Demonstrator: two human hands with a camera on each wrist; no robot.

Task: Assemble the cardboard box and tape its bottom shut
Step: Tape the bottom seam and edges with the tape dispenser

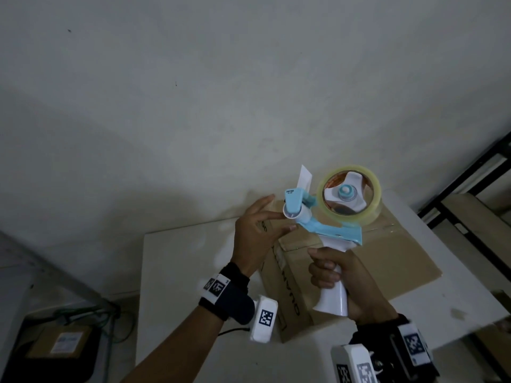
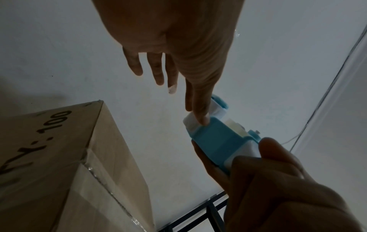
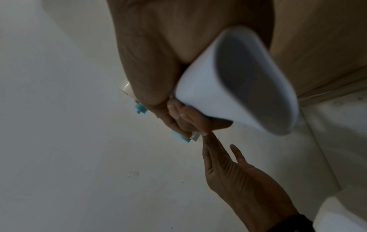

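A brown cardboard box [image 1: 387, 261] stands on the white table [image 1: 188, 272], with clear tape along its top seam [image 2: 107, 193]. My right hand [image 1: 340, 283] grips the white handle [image 3: 228, 97] of a blue and white tape dispenser [image 1: 329, 230], held up above the box. The clear tape roll [image 1: 349, 192] sits on its hub. My left hand [image 1: 257, 230] is beside the dispenser's front, fingers straight. Its index fingertip [image 2: 202, 119] touches the white roller [image 1: 293, 214] at the dispenser's head.
A grey wall fills the background. A black metal shelf frame [image 1: 470, 183] stands at the right. At the lower left, a dark bin holding a parcel [image 1: 63, 341] and green cables [image 1: 110, 313] sit below the table's edge.
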